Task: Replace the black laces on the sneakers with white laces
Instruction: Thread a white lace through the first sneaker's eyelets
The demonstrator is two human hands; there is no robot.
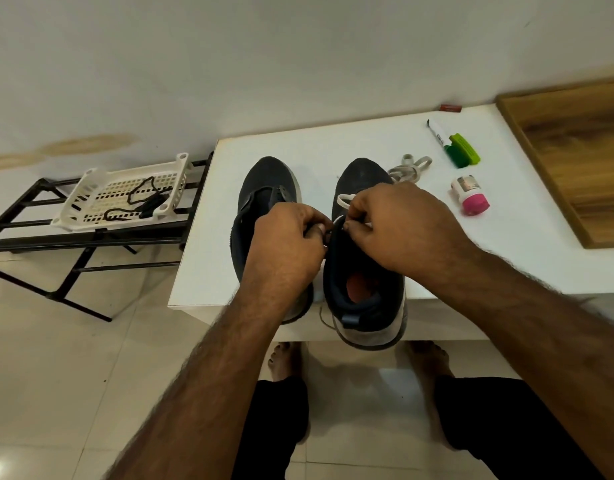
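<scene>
Two dark sneakers stand side by side on the white table [333, 140], toes pointing away. The left sneaker [264, 181] shows no lace. A white lace [343, 199] runs across the upper eyelets of the right sneaker [362, 299]. My left hand [288, 237] pinches one end of that lace at the shoe's left eyelet row. My right hand [399, 220] pinches the lace over the tongue. A second white lace [409, 168] lies coiled beyond the right sneaker's toe. Black laces [139, 199] lie in a white basket [91, 188] off to the left.
The basket sits on a black metal rack [66, 244] left of the table. A marker [438, 133], a green clip [464, 150] and a small pink-capped bottle [470, 195] lie at the table's right. A wooden board [575, 150] covers the far right. My bare feet stand below.
</scene>
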